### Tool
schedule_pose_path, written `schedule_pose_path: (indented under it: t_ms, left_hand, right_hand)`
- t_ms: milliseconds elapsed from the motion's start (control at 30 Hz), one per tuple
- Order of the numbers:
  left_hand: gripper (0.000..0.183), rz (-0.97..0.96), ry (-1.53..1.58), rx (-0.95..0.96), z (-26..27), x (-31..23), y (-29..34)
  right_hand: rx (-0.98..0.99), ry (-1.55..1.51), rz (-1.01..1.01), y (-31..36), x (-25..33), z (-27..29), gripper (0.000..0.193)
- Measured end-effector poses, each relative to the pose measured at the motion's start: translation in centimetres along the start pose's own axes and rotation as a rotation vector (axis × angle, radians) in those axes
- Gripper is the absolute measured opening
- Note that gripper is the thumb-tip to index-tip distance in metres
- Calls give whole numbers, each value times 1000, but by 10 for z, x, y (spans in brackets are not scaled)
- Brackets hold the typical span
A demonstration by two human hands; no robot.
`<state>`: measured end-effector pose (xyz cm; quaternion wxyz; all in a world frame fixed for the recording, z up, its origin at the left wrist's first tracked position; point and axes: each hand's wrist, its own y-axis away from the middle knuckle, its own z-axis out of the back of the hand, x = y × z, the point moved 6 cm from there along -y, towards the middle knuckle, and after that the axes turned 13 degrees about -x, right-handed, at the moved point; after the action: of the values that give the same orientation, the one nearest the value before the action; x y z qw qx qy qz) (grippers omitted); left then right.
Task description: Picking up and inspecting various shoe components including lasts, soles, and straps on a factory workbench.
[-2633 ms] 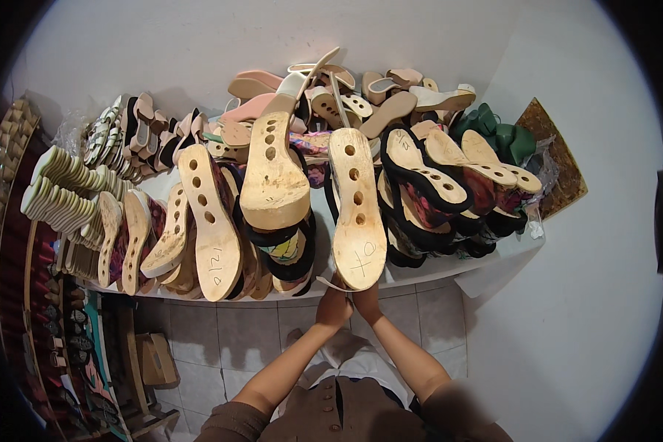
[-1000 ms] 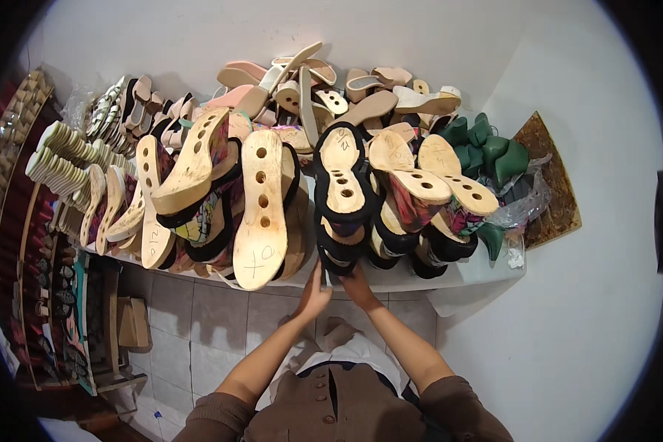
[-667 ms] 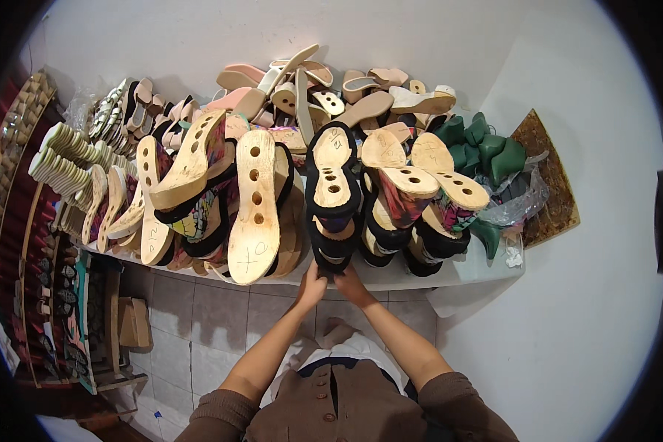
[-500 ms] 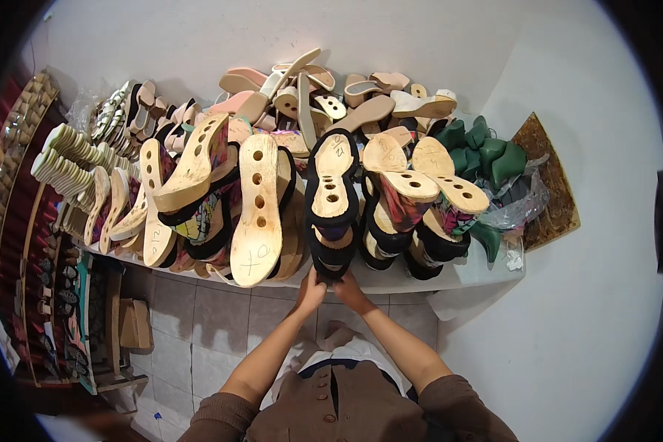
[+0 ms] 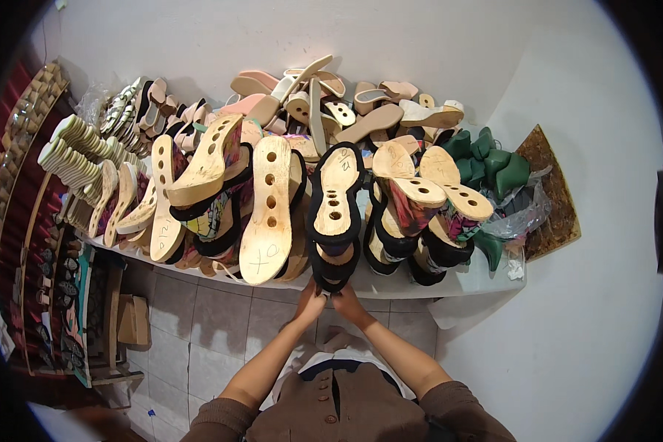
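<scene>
In front of me, at the table's near edge, stand stacked wedge soles (image 5: 339,188) of pale wood with black edging, several holes and pencil marks on top. My left hand (image 5: 311,303) and my right hand (image 5: 348,303) come together at the low near end, closed on its black part; their fingertips are partly hidden under it. Just left of it leans a bare wooden sole (image 5: 267,214) with a row of holes. To the right are more wooden wedges (image 5: 396,188) with colourful patterned sides and black edging.
Loose sandals and soles (image 5: 368,121) pile against the wall. Green shoe lasts (image 5: 508,173) and clear plastic lie at the table's right, by a brown board (image 5: 549,191). White stacked soles (image 5: 77,158) fill the left. A rack (image 5: 70,317) and a cardboard box (image 5: 133,320) stand on the left.
The black-edged wedge soles and both my hands have come slightly nearer to me. My view has shifted a little, and the neighbouring soles keep their places.
</scene>
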<state>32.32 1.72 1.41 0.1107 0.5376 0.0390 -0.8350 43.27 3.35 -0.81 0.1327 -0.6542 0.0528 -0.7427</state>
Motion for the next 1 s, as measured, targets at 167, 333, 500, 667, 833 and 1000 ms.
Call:
schedule_pose_path:
  t_ms: [167,333,500,667,833,1000]
  left_hand:
    - [61,82,83,16,7,-10,5]
    - [59,118,150,-31,8,-12,19]
    - [54,27,248,-108,11,-9,50]
    - [56,154,323,328,-25,-32,79]
    - [75,-79,332,236,-65,-57,61]
    - [71,-206,315,60,-94,-60,30]
  right_hand:
    - [79,-28,-5,3,5,-4,61]
    - [92,6,-58,6,4,0,63]
    - [-149,-336,-234,25,30,13,66]
    - [-433,-65,-214,54,47,69,61]
    - [-615,85,-264,40,43,115,61]
    - [-406,84,-326,26,-11,120,75]
